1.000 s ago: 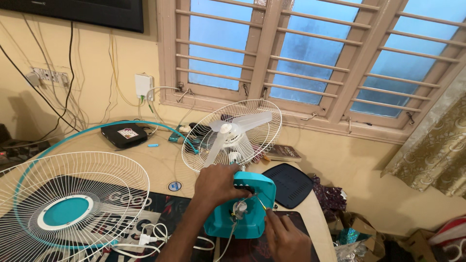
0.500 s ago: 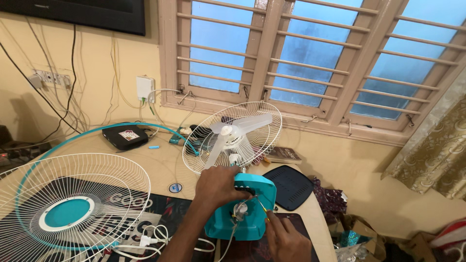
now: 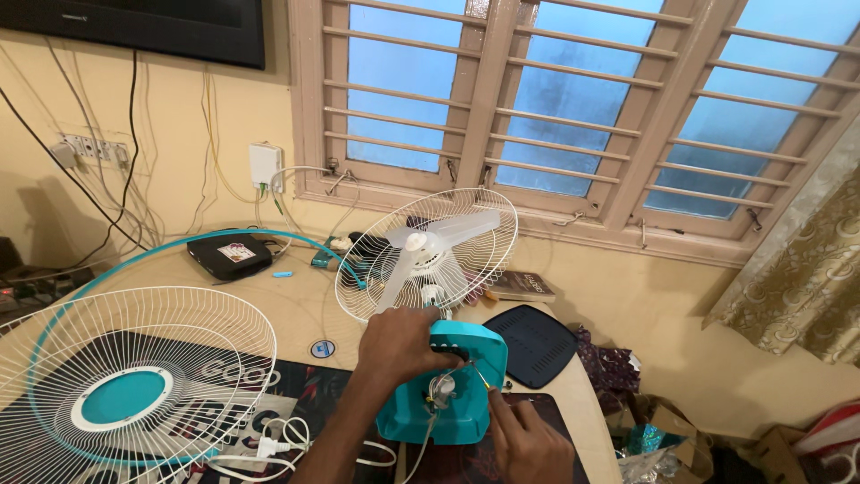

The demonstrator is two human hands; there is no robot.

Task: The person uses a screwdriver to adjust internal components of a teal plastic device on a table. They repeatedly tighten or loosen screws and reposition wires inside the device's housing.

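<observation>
Teal plastic sits under my left hand (image 3: 400,342) — fingers curled over the top of the fan motor housing (image 3: 445,384), clamping it. Just right of that hold, my right hand (image 3: 528,441) pinches a thin screwdriver (image 3: 478,374), tip at the housing. Beyond my knuckles stands the rear guard with white blades (image 3: 427,252); far left lies the loose front grille (image 3: 125,381).

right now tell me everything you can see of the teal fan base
The fan base is a teal, glossy plastic housing with rounded corners, its back facing the camera, on the table. A metal fitting and white cord sit at its middle. The left hand grips its top left; the right hand holds a thin tool to it. The white rear grille and blades stand behind it.
</observation>
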